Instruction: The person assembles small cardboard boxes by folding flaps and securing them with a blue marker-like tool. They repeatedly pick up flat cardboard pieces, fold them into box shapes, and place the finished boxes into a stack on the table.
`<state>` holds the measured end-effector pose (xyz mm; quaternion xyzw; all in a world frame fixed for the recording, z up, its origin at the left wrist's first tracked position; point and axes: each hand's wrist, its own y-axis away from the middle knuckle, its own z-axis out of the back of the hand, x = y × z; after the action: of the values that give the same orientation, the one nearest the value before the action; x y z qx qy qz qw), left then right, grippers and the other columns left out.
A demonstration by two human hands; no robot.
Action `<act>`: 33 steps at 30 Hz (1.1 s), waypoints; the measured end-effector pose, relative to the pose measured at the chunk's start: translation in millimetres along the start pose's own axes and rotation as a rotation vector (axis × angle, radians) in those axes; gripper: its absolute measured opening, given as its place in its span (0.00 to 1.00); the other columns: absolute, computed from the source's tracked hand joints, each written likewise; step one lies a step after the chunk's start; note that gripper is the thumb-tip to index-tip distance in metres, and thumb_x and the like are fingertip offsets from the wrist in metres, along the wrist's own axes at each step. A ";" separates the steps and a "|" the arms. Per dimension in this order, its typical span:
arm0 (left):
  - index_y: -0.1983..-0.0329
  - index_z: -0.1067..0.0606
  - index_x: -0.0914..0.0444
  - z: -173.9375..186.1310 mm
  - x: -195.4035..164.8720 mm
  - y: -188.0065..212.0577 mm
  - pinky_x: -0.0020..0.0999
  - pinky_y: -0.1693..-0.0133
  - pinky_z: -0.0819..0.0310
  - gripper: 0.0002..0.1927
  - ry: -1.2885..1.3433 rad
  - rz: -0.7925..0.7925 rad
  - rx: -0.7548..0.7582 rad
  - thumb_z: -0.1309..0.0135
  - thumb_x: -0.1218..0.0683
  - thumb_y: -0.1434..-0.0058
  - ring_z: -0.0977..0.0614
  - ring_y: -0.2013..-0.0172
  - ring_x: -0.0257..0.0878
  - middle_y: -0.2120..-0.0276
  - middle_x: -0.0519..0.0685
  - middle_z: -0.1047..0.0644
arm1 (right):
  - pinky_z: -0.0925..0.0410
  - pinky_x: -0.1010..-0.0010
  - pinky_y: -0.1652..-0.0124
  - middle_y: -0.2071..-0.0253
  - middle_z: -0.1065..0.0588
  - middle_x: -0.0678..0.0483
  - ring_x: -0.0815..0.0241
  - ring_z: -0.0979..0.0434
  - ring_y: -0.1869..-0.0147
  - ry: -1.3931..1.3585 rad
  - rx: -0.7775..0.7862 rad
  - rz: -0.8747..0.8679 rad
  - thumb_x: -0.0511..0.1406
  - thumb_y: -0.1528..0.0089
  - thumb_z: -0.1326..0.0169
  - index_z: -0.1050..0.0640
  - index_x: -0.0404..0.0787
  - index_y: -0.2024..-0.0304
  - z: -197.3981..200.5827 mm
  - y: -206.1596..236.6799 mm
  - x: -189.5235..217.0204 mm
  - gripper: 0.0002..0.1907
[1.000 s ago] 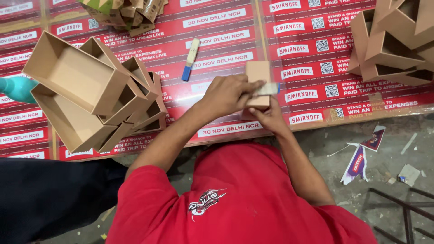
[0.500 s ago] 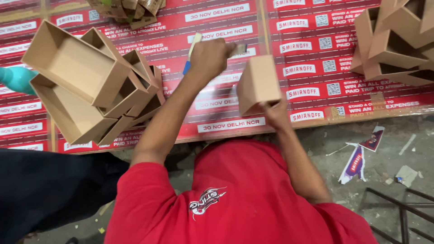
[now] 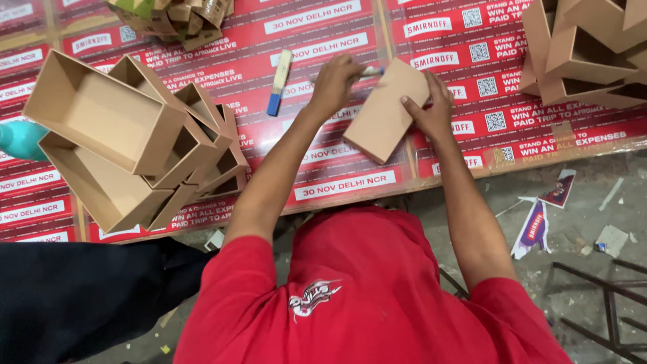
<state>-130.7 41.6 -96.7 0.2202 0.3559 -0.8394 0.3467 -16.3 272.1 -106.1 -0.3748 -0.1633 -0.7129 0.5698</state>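
- Your right hand (image 3: 431,111) is gripping the flat brown cardboard box (image 3: 386,111) by its right edge, fingers clamped over the top face, tilting it up off the work surface.
- Your left hand (image 3: 335,81) is clenched around a slim white-handled tool (image 3: 369,71) and is pressing its tip against the upper left edge of the cardboard box.
- Half a second ago the left hand was reaching up the table, clear of the box; it is now back at the box, so the work on that edge is resuming.
- A second ago the cardboard box was lying lower and nearer to you; it is now sitting further up the red printed table covering (image 3: 337,185).
- The blue-and-white marker-like stick (image 3: 279,81) is lying untouched just left of your left hand.
- The stack of open brown cardboard trays (image 3: 135,141) is resting well to the left; more folded brown boxes (image 3: 586,50) are sitting at the far right.
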 end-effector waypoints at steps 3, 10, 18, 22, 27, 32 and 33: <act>0.59 0.16 0.58 -13.6 -1.8 -36.6 0.44 0.59 0.36 0.12 -0.042 -0.042 0.018 0.47 0.61 0.41 0.25 0.61 0.47 0.68 0.49 0.25 | 0.46 0.47 0.30 0.28 0.38 0.41 0.39 0.43 0.25 -0.078 0.024 0.018 0.46 0.39 0.32 0.34 0.43 0.26 -5.0 -2.2 3.0 0.43; 0.56 0.16 0.56 -31.7 7.4 -57.6 0.42 0.56 0.37 0.13 -0.027 -0.187 0.130 0.47 0.60 0.38 0.26 0.60 0.45 0.67 0.48 0.28 | 0.45 0.51 0.28 0.28 0.38 0.44 0.44 0.46 0.24 -0.243 -0.053 0.005 0.43 0.38 0.34 0.35 0.43 0.26 -17.1 -5.4 -6.9 0.41; 0.55 0.18 0.61 -8.1 21.8 16.4 0.44 0.56 0.38 0.14 -0.096 -0.172 0.343 0.40 0.54 0.43 0.28 0.61 0.47 0.68 0.50 0.29 | 0.40 0.56 0.31 0.29 0.39 0.47 0.47 0.43 0.27 -0.350 -0.050 -0.027 0.40 0.39 0.34 0.33 0.44 0.28 -26.9 -10.8 -28.1 0.39; 0.52 0.17 0.58 3.8 15.8 74.9 0.44 0.53 0.37 0.15 -0.186 -0.196 0.397 0.47 0.60 0.40 0.28 0.58 0.47 0.65 0.48 0.28 | 0.37 0.57 0.32 0.31 0.38 0.48 0.48 0.42 0.28 -0.371 -0.046 -0.009 0.39 0.39 0.34 0.32 0.43 0.29 -32.2 -9.9 -43.1 0.38; 0.54 0.18 0.59 27.1 -8.0 137.8 0.45 0.54 0.34 0.17 -0.176 -0.140 0.492 0.47 0.63 0.45 0.27 0.58 0.49 0.64 0.51 0.27 | 0.33 0.56 0.34 0.31 0.42 0.48 0.47 0.39 0.28 -0.387 -0.158 0.023 0.41 0.47 0.27 0.24 0.44 0.36 -29.3 -0.5 -48.5 0.37; 0.59 0.24 0.65 15.3 -26.8 113.5 0.48 0.56 0.31 0.06 -0.110 0.234 0.243 0.48 0.64 0.39 0.25 0.58 0.55 0.64 0.57 0.28 | 0.35 0.54 0.38 0.38 0.41 0.44 0.44 0.38 0.35 -0.073 -0.028 0.167 0.45 0.66 0.20 0.21 0.44 0.44 -10.5 61.7 -33.4 0.47; 0.57 0.25 0.67 6.2 -28.6 97.5 0.50 0.57 0.31 0.09 -0.106 0.224 0.198 0.48 0.64 0.41 0.25 0.59 0.58 0.63 0.59 0.28 | 0.35 0.54 0.39 0.37 0.41 0.43 0.43 0.38 0.34 -0.058 0.010 0.229 0.45 0.66 0.19 0.21 0.45 0.46 -10.1 76.4 -29.5 0.46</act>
<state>-40.4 -0.2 -118.3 0.2469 0.2257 -0.8370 0.4331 53.6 263.1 -148.9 -0.4087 -0.1393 -0.6312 0.6444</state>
